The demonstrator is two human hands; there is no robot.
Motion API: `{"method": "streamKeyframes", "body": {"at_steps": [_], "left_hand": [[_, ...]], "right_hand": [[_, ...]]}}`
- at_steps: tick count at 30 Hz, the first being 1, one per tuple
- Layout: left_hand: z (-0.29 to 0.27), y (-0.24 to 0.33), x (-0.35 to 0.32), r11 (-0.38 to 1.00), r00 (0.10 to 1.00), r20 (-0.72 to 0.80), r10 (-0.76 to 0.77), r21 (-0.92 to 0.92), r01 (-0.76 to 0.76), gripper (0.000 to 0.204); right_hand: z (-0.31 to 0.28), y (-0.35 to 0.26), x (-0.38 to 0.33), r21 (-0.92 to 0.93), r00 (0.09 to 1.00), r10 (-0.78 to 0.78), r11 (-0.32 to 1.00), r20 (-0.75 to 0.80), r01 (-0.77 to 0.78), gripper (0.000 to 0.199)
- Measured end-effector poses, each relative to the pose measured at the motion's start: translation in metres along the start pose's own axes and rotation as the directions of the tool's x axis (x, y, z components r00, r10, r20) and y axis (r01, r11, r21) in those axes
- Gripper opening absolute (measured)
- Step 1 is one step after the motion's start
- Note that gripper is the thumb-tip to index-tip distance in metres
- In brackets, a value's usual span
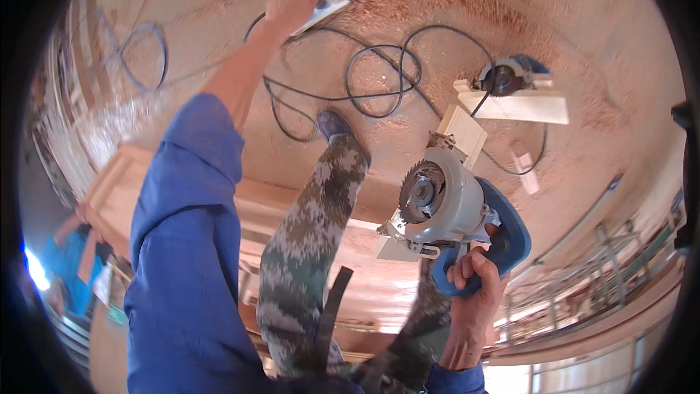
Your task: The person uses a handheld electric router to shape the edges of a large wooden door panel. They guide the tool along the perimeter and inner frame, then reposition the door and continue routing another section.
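My right hand (pixel 477 284) is wrapped round the blue handle of a circular saw (pixel 448 197), which is held up with its toothed blade toward the left. My left arm reaches far forward, and my left hand (pixel 295 4) is closed at a white oblong block (pixel 332 6) near the floor. A dark round part shows on that block beside my fingers; it may be a power strip, but blur hides the detail. Black cable (pixel 379 47) lies in loops close to it. Beyond the saw sits a pale wooden board (pixel 463 131), partly hidden by the saw.
A second circular saw (pixel 507 76) rests by a pale plank (pixel 521 107) at the right. Sawdust (pixel 437 0) covers the floor. A small wood offcut (pixel 523 168) lies nearby. At the left are a wooden frame (pixel 120 182) and another person in turquoise (pixel 73 270). Metal racks (pixel 605 270) stand at the right.
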State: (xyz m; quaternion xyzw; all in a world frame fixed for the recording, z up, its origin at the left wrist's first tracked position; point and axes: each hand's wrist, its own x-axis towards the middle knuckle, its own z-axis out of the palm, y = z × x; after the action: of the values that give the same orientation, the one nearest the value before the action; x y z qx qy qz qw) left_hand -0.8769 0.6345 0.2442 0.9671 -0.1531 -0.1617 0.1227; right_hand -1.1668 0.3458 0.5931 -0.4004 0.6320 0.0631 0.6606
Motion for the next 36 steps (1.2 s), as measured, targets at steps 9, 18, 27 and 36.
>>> {"method": "streamKeyframes", "body": {"at_steps": [9, 18, 27, 36], "left_hand": [[-0.236, 0.104, -0.495, 0.553, 0.618, -0.023, -0.786, -0.472, 0.686, 0.030], [-0.106, 0.404, -0.718, -0.195, -0.180, 0.085, -0.980, -0.587, 0.786, 0.047], [0.100, 0.626, -0.698, -0.723, -0.395, 0.609, -0.688, -0.532, 0.440, 0.093], [0.120, 0.644, -0.714, -0.646, -0.320, 0.562, -0.763, -0.673, 0.359, 0.055]], "right_hand": [[-0.041, -0.090, -0.114, -0.256, 0.779, 0.017, 0.949, 0.627, 0.186, 0.037], [0.016, -0.103, -0.144, -0.475, 0.591, 0.020, 0.618, 0.806, 0.627, 0.028], [-0.046, -0.103, -0.152, -0.554, 0.455, 0.317, 0.496, 0.832, 0.669, 0.024], [-0.161, -0.033, -0.152, -0.590, 0.393, 0.490, 0.356, 0.778, 0.725, 0.025]]}}
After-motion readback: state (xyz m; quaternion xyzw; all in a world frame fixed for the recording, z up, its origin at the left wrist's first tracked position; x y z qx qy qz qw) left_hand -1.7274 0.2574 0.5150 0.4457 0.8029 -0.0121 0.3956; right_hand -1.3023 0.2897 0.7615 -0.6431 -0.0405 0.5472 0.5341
